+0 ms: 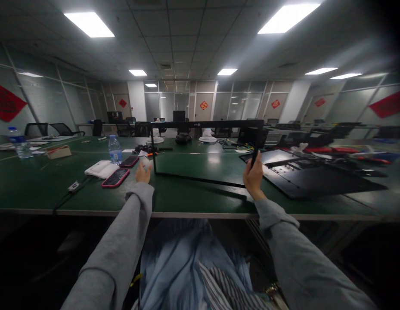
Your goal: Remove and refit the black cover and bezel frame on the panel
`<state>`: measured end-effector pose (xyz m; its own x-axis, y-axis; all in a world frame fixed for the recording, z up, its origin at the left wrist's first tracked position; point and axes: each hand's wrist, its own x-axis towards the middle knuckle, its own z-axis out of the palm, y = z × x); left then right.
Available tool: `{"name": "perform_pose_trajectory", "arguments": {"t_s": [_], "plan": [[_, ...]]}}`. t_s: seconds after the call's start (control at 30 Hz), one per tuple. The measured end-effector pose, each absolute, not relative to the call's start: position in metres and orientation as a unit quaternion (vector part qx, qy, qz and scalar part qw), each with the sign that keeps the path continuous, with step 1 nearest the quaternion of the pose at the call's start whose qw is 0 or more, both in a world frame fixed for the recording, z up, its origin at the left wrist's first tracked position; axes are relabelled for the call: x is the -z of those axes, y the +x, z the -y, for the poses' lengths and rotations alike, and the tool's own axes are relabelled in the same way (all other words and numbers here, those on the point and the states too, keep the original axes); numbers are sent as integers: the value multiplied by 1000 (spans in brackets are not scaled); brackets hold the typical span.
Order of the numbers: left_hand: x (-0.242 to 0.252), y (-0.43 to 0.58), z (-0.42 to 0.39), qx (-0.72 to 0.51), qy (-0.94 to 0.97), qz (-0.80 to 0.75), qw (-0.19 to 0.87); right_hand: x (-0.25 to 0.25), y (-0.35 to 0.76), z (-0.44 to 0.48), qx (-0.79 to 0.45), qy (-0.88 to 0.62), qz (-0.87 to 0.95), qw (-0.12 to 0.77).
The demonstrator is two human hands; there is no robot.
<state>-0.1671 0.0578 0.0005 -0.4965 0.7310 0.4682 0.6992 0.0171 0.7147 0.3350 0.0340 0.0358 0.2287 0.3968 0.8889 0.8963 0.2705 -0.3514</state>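
Gray sleeves (112, 249) and blue clothing (177, 258) sit nearest your camera, striped fabric (227, 286) across your lap. Your right hand (253, 177) is closed around the right side of a thin black rectangular bezel frame (219, 124), which stands tilted over the green tabletop (99, 200) in front of you. Your left hand (143, 171) is just beside the frame's left side, fingers partly curled; can't tell if it grips. To your right, a black panel (329, 183) lies flat. On your left: pink-edged phone (116, 178), second phone (129, 162), white notebook (102, 169), water bottle (115, 150), another bottle (20, 143) farther out. Room is an office: bright ceiling lights (288, 18), glass partitions (73, 99), office chairs (143, 129) beyond the table. Writing: tiny pale mark on the frame's top bar, too small to read; blue-and-white bottle label, illegible; red diamond decorations (204, 105) on doors and glass, characters not readable.
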Motion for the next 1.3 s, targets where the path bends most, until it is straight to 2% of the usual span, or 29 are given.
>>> {"name": "perform_pose_trajectory", "arguments": {"t_s": [0.17,0.37,0.6,0.97,1.13,1.3], "plan": [[-7,-158,-54,-512,521,-680,70,-29,329,-48,142,-592,565,557],[-13,-146,-50,-541,500,-648,195,-8,341,-66,53,-645,590,484],[-9,-149,-55,-538,481,-666,188,5,350,-79,-75,-661,592,455],[-9,-149,-53,-514,491,-673,202,4,356,-78,-80,-652,598,459],[-11,-147,-49,-491,504,-688,177,4,355,-75,-81,-654,589,468],[-9,-145,-50,-463,547,-683,140,5,359,-69,-25,-664,583,467]]}}
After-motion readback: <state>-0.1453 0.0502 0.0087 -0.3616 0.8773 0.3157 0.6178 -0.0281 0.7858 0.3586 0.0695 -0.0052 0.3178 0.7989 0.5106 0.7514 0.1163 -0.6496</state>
